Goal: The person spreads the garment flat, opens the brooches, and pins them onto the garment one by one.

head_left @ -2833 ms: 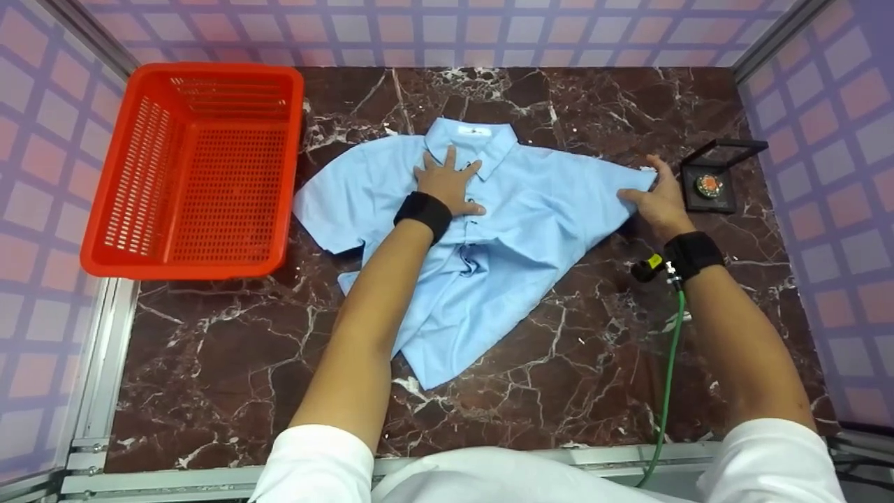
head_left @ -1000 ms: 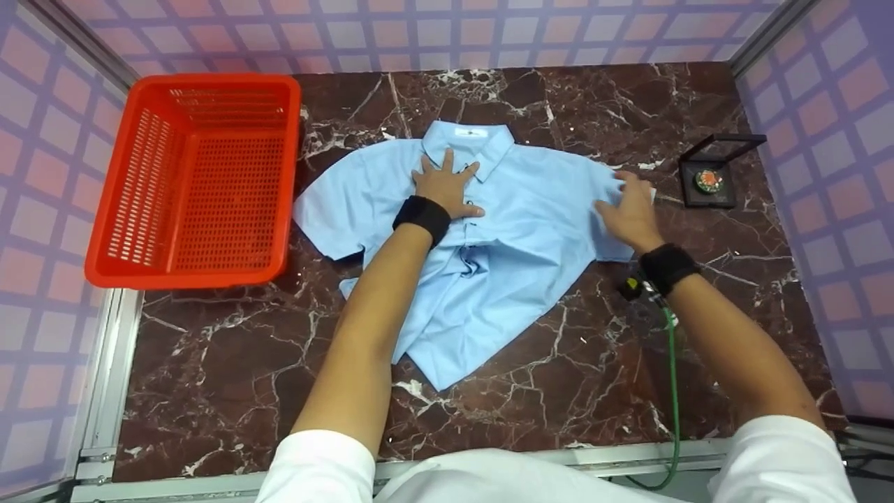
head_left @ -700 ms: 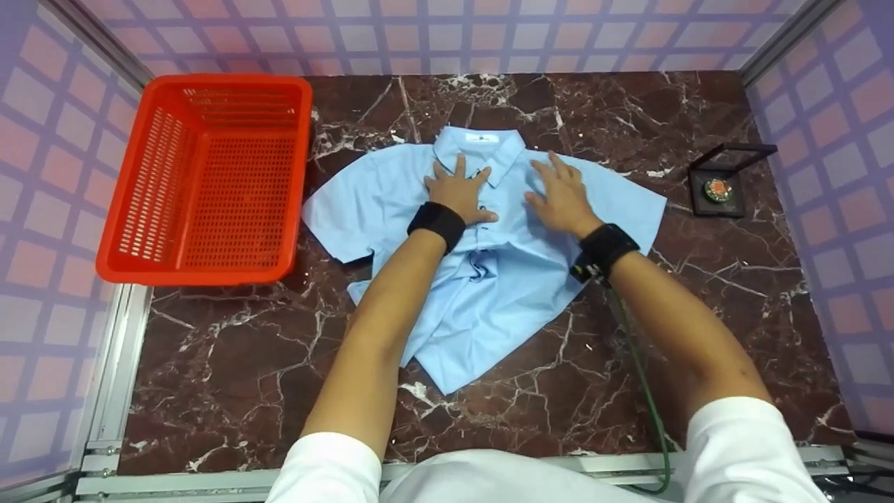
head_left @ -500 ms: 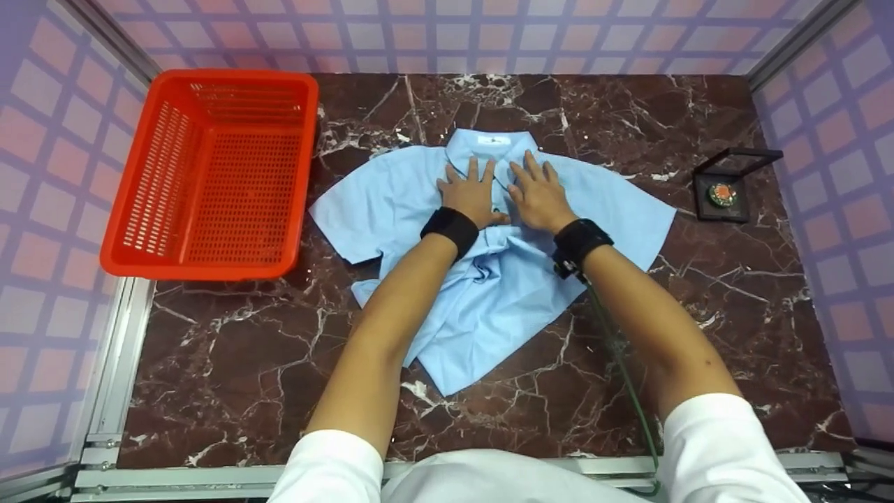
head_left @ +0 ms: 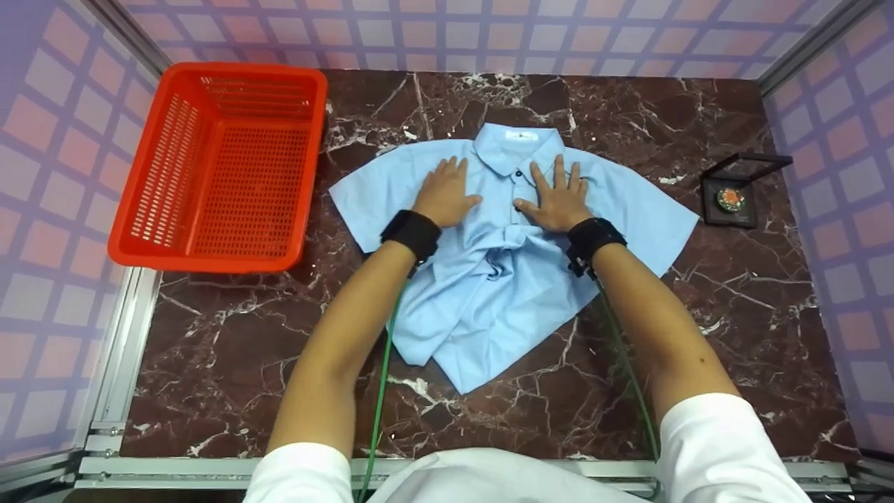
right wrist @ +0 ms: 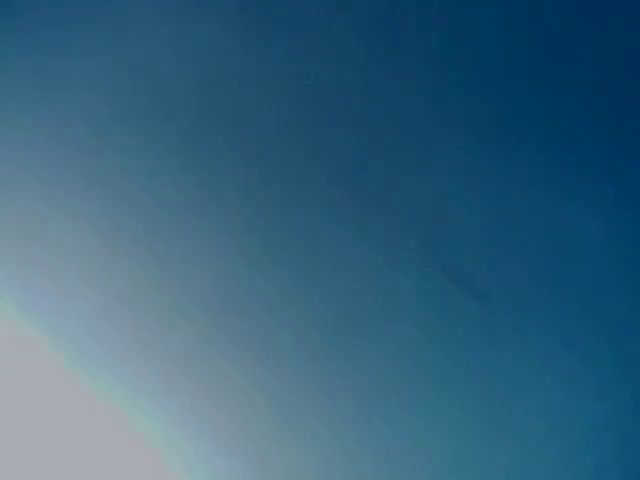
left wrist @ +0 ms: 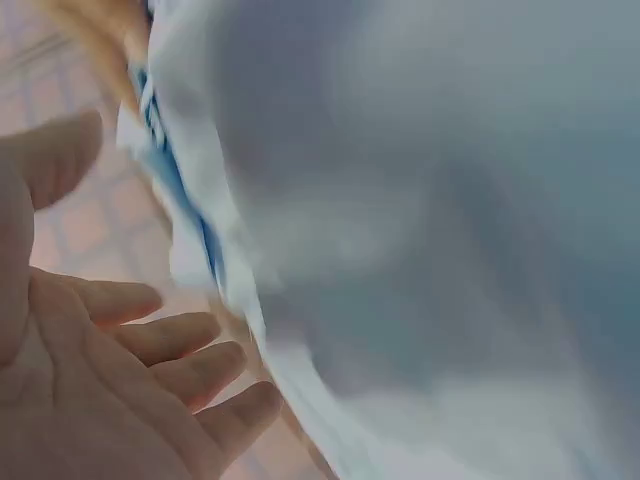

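Note:
A light blue short-sleeved shirt [head_left: 552, 279] lies front up, its collar at the far side and its lower part bunched and folded toward a point. Over the chest to the left of the buttons is my left hand [head_left: 445, 195], fingers extended. The left wrist view shows this left hand [left wrist: 110, 370] with its palm apart from the blurred shirt cloth [left wrist: 420, 250]. My right hand [head_left: 560, 199] rests with fingers spread on the shirt beside the button placket, just below the collar. Only blurred blue cloth [right wrist: 330, 250] fills the right wrist view.
A red plastic basket [head_left: 311, 175] stands at the left on the dark marble table [head_left: 237, 377]. To the right, a small black case [head_left: 751, 213] with its lid raised holds a round orange and green piece [head_left: 730, 200]. Green cables [head_left: 380, 391] trail from both wrists.
My right hand has left the right sleeve and come inward to the chest. My left hand has shifted left, away from the buttons. The right sleeve now lies spread out.

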Tool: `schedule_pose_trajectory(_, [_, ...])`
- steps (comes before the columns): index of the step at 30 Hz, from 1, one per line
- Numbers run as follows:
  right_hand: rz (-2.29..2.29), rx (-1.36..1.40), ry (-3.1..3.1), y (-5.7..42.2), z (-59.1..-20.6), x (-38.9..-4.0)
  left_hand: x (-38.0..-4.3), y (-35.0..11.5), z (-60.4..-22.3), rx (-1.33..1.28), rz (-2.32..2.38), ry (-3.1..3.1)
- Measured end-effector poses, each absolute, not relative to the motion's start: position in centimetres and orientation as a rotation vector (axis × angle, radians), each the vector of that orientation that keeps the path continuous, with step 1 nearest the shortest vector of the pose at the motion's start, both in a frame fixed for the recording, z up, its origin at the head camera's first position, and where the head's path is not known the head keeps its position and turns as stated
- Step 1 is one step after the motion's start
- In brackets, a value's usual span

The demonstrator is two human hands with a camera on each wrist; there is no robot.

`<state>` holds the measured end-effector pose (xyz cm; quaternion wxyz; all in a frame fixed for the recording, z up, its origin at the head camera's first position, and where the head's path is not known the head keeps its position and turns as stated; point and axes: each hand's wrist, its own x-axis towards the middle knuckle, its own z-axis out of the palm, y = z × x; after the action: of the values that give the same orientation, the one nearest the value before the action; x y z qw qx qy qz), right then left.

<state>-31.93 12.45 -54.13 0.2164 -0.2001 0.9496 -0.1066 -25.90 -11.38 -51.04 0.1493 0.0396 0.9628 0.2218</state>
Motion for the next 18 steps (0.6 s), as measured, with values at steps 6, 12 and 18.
schedule_pose_trajectory(6, [-0.304,-0.585,2.598,13.7,-54.2,-33.1,-23.7,-15.6,-51.5,-0.013,0.591,2.768])
schedule_pose_trajectory(12, [-0.313,-0.590,2.571,14.1,-53.8,-33.6,-21.3,-16.9,-52.9,-0.144,0.498,2.776])
schedule_pose_trajectory(18, [-0.327,-0.621,2.550,14.3,-53.8,-34.1,-20.1,-17.8,-53.4,-0.147,0.439,2.765])
